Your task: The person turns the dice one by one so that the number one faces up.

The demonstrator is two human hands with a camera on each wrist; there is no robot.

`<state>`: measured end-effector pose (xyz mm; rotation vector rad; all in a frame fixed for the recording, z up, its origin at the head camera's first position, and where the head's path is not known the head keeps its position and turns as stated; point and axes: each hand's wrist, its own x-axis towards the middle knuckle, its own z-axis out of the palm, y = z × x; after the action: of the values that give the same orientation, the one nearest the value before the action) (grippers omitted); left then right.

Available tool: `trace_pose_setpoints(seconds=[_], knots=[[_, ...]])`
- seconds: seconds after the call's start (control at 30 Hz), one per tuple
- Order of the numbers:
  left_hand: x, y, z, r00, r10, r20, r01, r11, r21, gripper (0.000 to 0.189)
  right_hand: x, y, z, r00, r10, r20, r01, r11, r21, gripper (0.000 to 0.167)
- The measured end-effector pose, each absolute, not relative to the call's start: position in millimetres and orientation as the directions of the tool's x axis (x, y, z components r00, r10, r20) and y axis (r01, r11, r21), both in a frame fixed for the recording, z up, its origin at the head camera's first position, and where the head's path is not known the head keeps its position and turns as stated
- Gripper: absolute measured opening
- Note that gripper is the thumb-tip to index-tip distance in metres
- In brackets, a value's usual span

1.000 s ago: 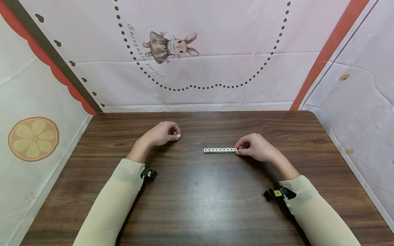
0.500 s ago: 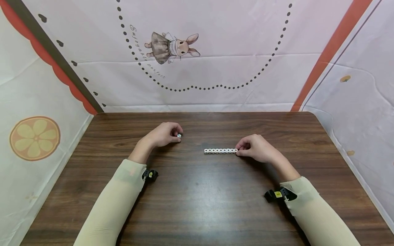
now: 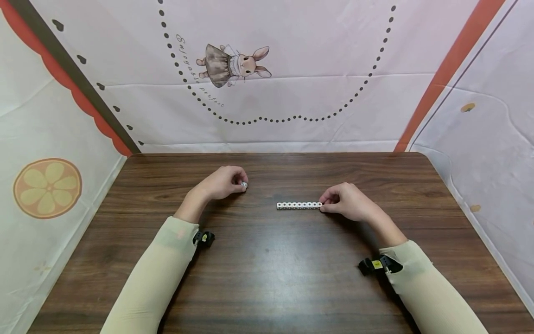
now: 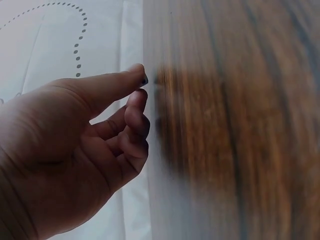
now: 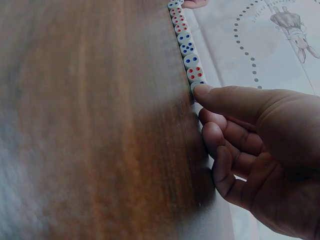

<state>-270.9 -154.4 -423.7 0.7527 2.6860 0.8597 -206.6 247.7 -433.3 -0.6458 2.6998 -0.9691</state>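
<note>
In the head view, my left hand (image 3: 222, 183) pinches a small white die (image 3: 244, 184) between thumb and fingertips, left of a straight row of dice (image 3: 298, 205). A dark-marked corner of that die (image 4: 145, 80) peeks out past the thumb in the left wrist view; the fingers hide the rest. My right hand (image 3: 350, 202) pinches the right end of the row. Seen from the right wrist, its thumb (image 5: 225, 99) lies across the end die (image 5: 196, 86), partly covering it. Red and blue pips show on the white dice, which stand side by side against one another.
A dark wood-grain table (image 3: 267, 269) bears the dice. Behind it hangs a pale printed cloth (image 3: 308, 93) with a rabbit figure, and similar cloth rises at both sides. Black wrist cameras (image 3: 204, 238) sit at both cuffs.
The die in my left hand has turned between thumb and fingers and shows a different side. The right hand and the row of dice stay in place.
</note>
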Motion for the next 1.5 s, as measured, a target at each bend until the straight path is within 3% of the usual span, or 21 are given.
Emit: trace_pose_setpoints(seconds=[1.5], knots=[[-277.9, -163.5, -431.1, -0.861, 0.506, -0.049, 0.381, 0.707, 0.595, 0.010, -207.5, 247.8, -433.9, -0.884, -0.465, -0.038, -0.335, 0.690, -0.642, 0.006]])
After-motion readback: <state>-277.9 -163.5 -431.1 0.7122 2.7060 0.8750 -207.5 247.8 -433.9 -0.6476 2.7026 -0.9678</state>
